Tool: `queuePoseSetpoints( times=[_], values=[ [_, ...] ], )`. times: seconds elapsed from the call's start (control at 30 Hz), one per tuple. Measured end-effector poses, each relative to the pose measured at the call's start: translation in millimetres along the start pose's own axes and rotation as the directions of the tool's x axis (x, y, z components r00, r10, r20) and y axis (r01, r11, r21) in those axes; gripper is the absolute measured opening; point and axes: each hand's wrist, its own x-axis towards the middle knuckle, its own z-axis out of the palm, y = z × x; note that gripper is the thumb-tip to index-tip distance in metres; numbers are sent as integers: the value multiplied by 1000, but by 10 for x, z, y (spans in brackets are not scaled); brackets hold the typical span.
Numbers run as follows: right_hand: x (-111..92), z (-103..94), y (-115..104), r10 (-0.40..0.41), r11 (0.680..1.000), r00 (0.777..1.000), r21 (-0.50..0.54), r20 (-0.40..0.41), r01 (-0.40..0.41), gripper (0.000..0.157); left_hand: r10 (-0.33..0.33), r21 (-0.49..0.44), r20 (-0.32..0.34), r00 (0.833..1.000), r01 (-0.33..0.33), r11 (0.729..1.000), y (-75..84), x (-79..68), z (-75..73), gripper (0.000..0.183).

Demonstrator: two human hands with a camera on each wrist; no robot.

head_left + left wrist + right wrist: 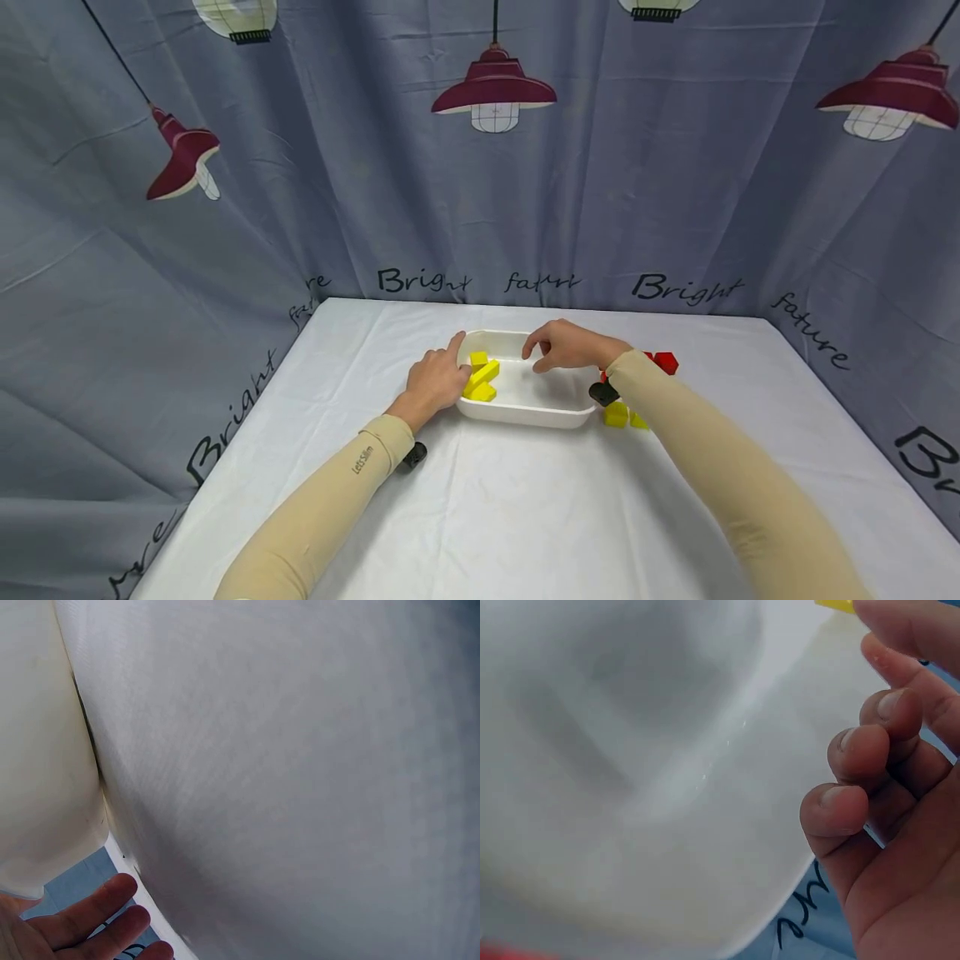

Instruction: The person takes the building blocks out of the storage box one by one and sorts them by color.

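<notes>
A white rectangular tray (525, 414) sits on the table. Several yellow blocks (483, 377) lie against its left end. My left hand (438, 379) holds the tray's left rim, its thumb side overlapping the inside and its index finger stretched toward the far left corner. Outside the tray wall, the other left fingers (112, 930) are extended and spread. Over the tray's right half hovers my right hand (566, 344), fingers loosely bent, with a gap between thumb and index finger. Part of a yellow block (835, 604) shows beyond the right thumb in the right wrist view.
Red blocks (666, 362) lie right of the tray, partly hidden by my right forearm. Two yellow blocks (616, 415) lie near the tray's front right corner. A white cloth covers the table (517, 508). A grey printed curtain (375, 167) hangs behind.
</notes>
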Motion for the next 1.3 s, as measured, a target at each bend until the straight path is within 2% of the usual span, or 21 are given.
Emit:
queuePoseSetpoints(
  times=[0.6,0.93,1.13,1.3],
  values=[
    [372,120,-33,-18,1000,999,3,43,18,30,3,18,-5,1000,-3,1000,14,3,2,65],
    [477,203,-84,-57,998,998,-15,35,57,38,-1,25,7,1000,1,1000,15,9,2,66],
    [533,246,-83,-90,995,996,-31,23,91,35,1,23,6,1000,-1,1000,15,9,-4,66],
    [557,280,-105,-87,996,996,-23,11,88,30,-1,29,6,1000,1,1000,12,4,-2,65]
  ],
)
